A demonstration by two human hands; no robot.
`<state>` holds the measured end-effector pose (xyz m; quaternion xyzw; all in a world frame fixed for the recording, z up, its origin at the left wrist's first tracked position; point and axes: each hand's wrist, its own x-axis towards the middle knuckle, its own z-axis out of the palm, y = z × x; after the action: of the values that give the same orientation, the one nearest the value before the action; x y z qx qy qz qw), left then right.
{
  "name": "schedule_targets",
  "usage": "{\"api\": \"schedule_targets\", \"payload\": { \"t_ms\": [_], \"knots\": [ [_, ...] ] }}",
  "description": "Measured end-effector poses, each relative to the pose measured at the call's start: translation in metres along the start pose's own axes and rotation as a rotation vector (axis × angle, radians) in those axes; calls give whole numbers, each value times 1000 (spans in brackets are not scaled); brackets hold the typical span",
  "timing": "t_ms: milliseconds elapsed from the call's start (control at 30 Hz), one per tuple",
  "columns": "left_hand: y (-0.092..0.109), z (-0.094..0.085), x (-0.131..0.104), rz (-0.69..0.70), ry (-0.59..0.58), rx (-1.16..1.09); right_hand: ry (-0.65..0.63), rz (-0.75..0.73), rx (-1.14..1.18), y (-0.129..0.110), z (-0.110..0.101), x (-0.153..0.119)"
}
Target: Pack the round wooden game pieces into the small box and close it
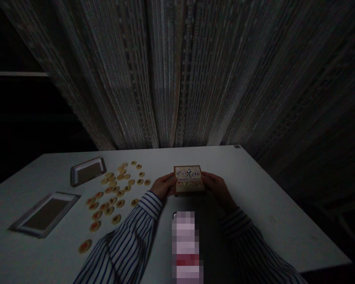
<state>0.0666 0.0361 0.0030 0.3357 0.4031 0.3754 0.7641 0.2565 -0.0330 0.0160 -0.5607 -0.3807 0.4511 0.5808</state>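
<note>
A small square Chinese chess box point(188, 181) with printed characters on its lid is held between my two hands, over the middle of the white table. My left hand point(163, 186) grips its left side, fingers closed along the edge. On the opposite side my right hand point(217, 188) clasps the right edge, thumb toward the top. Round wooden chess pieces point(120, 203) lie scattered left of my left hand, some with red characters, some with dark ones, others blank side up. Whether the box's underside touches the table is hard to tell.
Two shallow open trays stand at the left: one nearer point(47, 216), one farther back point(88, 170). The white table point(272, 221) ends at a striped curtain point(177, 79) behind. A pixelated upright patch point(185, 248) covers something in front of me. The room is dim.
</note>
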Motion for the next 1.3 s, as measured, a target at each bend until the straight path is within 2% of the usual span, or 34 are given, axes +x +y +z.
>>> {"api": "schedule_targets", "payload": {
  "t_ms": [333,533,833,1067,1300],
  "knots": [
    [-9,25,23,18,30,10,99,2,-9,8,-32,19],
    [-18,40,41,32,44,26,129,-9,-38,1,-49,25],
    [-30,60,61,44,8,20,113,-3,-67,-8,-70,35],
    [-30,78,73,39,-15,60,116,17,-69,-8,-89,47],
    [-34,101,95,28,35,171,136,-3,-95,-6,-112,66]
  ]
}}
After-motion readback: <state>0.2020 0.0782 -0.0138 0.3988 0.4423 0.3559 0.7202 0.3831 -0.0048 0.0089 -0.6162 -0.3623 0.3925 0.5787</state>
